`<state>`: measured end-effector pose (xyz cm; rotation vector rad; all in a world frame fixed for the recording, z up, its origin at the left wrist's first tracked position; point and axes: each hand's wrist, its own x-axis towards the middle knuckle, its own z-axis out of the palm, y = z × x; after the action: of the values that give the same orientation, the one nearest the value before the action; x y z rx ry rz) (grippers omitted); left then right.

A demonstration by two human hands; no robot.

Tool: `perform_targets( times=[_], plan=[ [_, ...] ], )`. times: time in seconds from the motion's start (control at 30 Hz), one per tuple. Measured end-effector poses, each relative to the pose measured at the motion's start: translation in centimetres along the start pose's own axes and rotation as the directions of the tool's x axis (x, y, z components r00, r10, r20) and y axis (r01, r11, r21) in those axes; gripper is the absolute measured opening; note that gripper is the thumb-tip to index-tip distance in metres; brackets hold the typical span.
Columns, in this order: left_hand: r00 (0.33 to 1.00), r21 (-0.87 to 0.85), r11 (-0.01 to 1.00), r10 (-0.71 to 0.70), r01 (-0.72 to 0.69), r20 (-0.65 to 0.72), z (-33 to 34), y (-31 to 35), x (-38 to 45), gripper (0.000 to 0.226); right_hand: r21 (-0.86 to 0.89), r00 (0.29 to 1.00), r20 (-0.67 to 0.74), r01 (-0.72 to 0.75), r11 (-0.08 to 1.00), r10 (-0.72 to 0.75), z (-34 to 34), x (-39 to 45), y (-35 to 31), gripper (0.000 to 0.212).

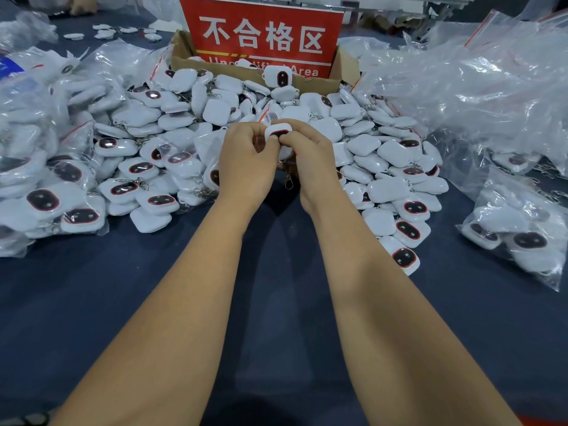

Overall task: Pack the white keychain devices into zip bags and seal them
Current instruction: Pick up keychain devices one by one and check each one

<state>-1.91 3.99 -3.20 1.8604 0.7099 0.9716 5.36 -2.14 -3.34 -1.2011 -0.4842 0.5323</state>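
Fingers of both hands hide most of the small white square keychain device held above the middle of the dark blue tabletop; whether a clear bag surrounds it is hard to make out. The left hand and right hand pinch it with curled fingers, its metal clasp dangling below. Loose white devices are heaped just behind.

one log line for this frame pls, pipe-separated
step: bagging | left hand: pinches zip bag | right hand: grips keychain device | clasp: hangs below hands | seal: cannot tell
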Motion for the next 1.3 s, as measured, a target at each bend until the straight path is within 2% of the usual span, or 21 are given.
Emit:
perform_targets(
  times=[0.17, 0.43, 0.53, 0.7, 0.8, 0.97, 1.07, 1.17, 1.3],
  plan=[
    [0.999, 0.070, 0.997, 0.036, -0.037, 0.018, 0.0, -0.1, 0.2, 0.018, 0.007, 1.000, 0.006, -0.003, 1.000, 0.003, 0.1, -0.1, -0.1, 0.027],
    [0.997, 0.125, 0.989, 0.073, -0.075, 0.019, 0.0, -0.3, 0.2, 0.014, 0.002, 1.000, 0.003, -0.018, 1.000, 0.018, 0.0, -0.2, -0.1, 0.028],
    [0.999, 0.055, 0.998, 0.043, -0.042, -0.014, 0.1, -0.2, 0.1, 0.011, 0.007, 0.999, -0.011, -0.033, 0.999, 0.033, -0.1, 0.0, -0.1, 0.032],
    [0.993, -0.183, 0.982, -0.059, 0.040, -0.098, 0.1, 0.0, 0.1, 0.004, -0.085, 1.000, 0.002, -0.029, 0.996, 0.030, -0.1, 0.1, 0.1, 0.040],
    [0.987, -0.241, 0.969, -0.095, 0.061, -0.133, -0.1, -0.1, 0.2, 0.011, -0.081, 1.000, -0.008, -0.013, 0.997, 0.012, -0.3, 0.1, 0.2, 0.035],
    [0.985, -0.236, 0.970, -0.092, 0.055, -0.147, -0.1, -0.1, 0.5, 0.013, 0.158, 0.999, -0.021, -0.033, 0.987, 0.037, -0.8, 0.4, -0.3, 0.026],
    [0.989, -0.245, 0.969, -0.072, 0.038, -0.129, -0.2, 0.0, 0.3, 0.011, 0.073, 0.998, 0.058, -0.021, 0.997, 0.017, -0.9, 0.3, -0.1, 0.017],
    [0.991, -0.292, 0.956, -0.068, 0.032, -0.111, -0.4, 0.4, 0.2, 0.020, 0.008, 0.999, 0.051, 0.004, 1.000, -0.004, -0.4, -0.1, -0.3, 0.018],
    [0.996, -0.232, 0.973, -0.030, 0.011, -0.079, -0.5, 0.4, 0.2, 0.029, 0.174, 0.997, -0.016, 0.075, 0.982, -0.073, -0.1, 0.1, -1.0, 0.003]
  ],
)
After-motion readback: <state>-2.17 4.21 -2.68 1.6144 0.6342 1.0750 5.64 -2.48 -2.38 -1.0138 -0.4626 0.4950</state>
